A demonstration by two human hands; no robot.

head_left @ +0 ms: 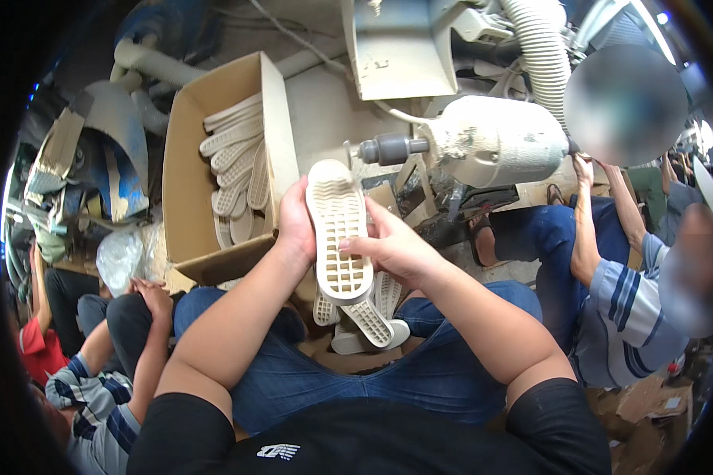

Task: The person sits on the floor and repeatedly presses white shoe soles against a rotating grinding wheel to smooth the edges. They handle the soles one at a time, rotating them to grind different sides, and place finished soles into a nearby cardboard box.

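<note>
Both my hands hold a cream-white shoe sole [342, 273], its gridded hollow side facing up. My left hand [296, 220] is closed along its left edge. On the other side, my right hand [398, 244] grips the right edge, with the thumb laid over the grid. The far end of the sole is close to a bit on the dark spindle [390, 149] of a dusty white motor [495, 141]; whether they touch I cannot tell. Below, between my knees, lie several more soles [370, 323], partly hidden by the held one.
Left of the motor, an open cardboard box [279, 131] contains several stacked white soles [238, 162]. Beyond the motor are a metal hood [404, 55] and a ribbed hose [537, 51]. Another person's arms [585, 218] are on the right; a seated person's hands [154, 297] are at left.
</note>
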